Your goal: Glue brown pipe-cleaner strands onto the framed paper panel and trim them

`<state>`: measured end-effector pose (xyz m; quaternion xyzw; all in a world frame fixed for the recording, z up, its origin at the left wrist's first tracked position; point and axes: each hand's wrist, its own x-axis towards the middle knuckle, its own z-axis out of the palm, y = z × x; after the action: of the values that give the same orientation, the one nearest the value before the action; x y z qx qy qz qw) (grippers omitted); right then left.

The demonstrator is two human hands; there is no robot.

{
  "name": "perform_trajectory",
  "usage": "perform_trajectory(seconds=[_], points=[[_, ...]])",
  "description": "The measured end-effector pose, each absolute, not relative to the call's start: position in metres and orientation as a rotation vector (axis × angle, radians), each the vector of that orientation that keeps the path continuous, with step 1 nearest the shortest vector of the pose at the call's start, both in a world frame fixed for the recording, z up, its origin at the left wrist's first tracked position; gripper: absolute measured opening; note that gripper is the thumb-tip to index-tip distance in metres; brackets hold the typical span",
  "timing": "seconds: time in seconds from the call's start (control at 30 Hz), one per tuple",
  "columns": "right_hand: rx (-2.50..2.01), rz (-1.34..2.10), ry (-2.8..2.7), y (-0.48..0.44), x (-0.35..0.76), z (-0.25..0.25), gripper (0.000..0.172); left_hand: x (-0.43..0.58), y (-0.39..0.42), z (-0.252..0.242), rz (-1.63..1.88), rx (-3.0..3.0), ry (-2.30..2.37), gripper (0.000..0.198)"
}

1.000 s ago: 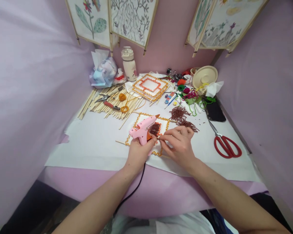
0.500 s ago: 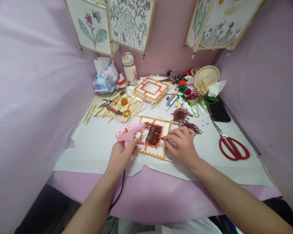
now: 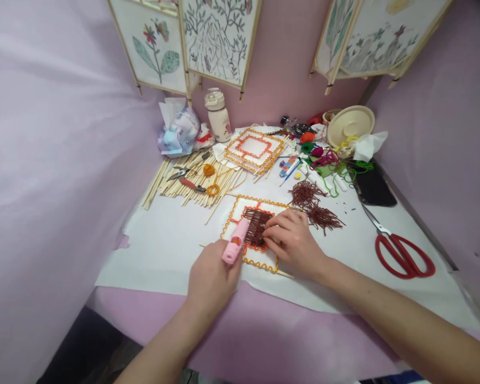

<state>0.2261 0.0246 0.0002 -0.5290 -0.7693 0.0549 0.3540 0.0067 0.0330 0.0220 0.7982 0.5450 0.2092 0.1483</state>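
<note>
My left hand (image 3: 214,269) is wrapped round a pink hot glue gun (image 3: 236,242), whose nozzle end points away from me over the brown strands (image 3: 257,226). These strands lie side by side inside the orange inner border of a white panel (image 3: 230,216) edged with looped yellow cord. My right hand (image 3: 292,240) rests at the panel's right side, fingers bent and pinched at the right edge of the brown strands. What lies between those fingertips is too small or hidden to make out. Two piles of cut brown strands (image 3: 322,216) lie just beyond my right hand.
Red-handled scissors (image 3: 404,256) lie at the right, below a black phone (image 3: 374,184). Pliers (image 3: 188,180) rest on thin wooden sticks (image 3: 176,189) at the left. A second bordered panel (image 3: 256,146), a bottle (image 3: 218,114) and coloured yarn (image 3: 324,157) stand or lie at the back.
The glue gun has turned from pointing right to pointing away from me, and its nozzle has come down over the brown strands. My right fingers have shifted slightly onto the strands' right edge.
</note>
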Motion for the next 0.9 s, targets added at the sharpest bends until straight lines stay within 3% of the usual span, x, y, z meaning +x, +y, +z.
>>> perform_trajectory(seconds=[0.3, 0.9], points=[[-1.200, 0.251, -2.028, 0.030, 0.235, -0.013, 0.008, 0.019, 0.028, 0.013, 0.453, 2.705, 1.533, 0.005], [-1.207, 0.342, -2.033, 0.029, 0.230, -0.018, 0.007, 0.022, 0.032, 0.009, 0.327, 2.707, 1.580, 0.013]])
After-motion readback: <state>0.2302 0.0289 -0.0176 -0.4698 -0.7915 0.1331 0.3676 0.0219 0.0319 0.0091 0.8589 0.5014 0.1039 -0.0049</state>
